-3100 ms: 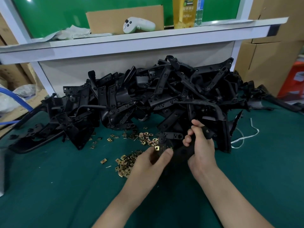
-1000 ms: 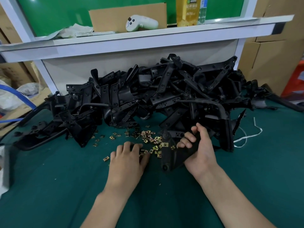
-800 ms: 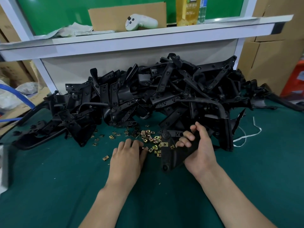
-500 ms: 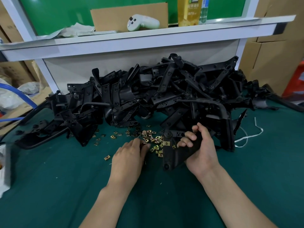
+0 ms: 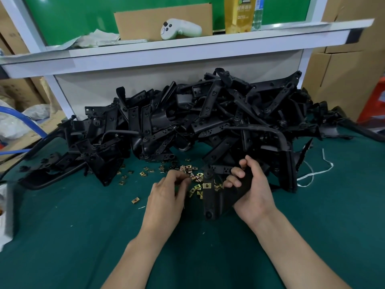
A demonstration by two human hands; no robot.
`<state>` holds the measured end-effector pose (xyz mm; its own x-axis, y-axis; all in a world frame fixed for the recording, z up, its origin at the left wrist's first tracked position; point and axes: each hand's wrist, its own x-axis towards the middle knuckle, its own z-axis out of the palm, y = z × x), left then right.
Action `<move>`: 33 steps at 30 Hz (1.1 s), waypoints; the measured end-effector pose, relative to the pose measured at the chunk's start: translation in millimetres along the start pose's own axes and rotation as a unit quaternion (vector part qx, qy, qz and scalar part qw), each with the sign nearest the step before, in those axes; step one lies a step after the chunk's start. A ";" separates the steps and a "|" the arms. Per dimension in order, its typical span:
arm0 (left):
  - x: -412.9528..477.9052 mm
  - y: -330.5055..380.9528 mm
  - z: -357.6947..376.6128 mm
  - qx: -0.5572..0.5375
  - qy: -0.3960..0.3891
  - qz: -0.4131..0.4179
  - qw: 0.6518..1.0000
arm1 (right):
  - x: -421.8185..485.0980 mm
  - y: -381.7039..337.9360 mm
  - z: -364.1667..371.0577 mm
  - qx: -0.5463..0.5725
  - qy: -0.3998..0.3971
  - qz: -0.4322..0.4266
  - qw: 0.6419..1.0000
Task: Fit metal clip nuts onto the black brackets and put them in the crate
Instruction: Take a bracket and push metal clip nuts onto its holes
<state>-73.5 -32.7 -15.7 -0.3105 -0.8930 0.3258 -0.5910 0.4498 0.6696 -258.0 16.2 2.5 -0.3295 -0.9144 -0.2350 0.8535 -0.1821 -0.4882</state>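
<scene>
Black bracket [image 5: 216, 202]: likely stiff, light, resting mid-table; right hand [image 5: 257, 195] is gripping its right edge. Clip nuts [image 5: 194, 176]: tiny, probably slippery, pinch by sides; left hand [image 5: 165, 197] is curling over them, hold undeterminable.

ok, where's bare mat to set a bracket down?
Free: bare mat left of the left hand, nearer than the stray clip nut; right of the right hand, nearer than the white string. Crowded: bracket pile along the back, loose clip nuts ahead of the left hand, held bracket between the hands.
</scene>
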 end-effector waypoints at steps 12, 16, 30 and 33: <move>-2.4 12.4 3.5 -0.184 0.031 0.066 0.980 | -3.9 20.1 5.3 -0.225 -0.094 0.058 0.968; -1.9 17.4 6.9 -0.167 0.070 0.079 0.980 | -6.3 26.1 3.2 -0.290 -0.160 0.052 0.942; 0.1 2.4 3.5 -0.126 0.072 0.077 0.986 | -4.3 25.9 2.8 -0.287 -0.088 0.013 0.954; -0.1 10.6 3.1 -0.141 0.073 0.085 0.984 | -5.6 23.9 2.6 -0.293 -0.108 0.019 0.950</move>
<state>-82.0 -27.8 -10.7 -0.2645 -0.8066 0.5286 -0.3027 0.5898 0.7487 -234.7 16.0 -5.7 -0.1590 -0.9805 -0.1153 0.4717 0.0272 -0.8814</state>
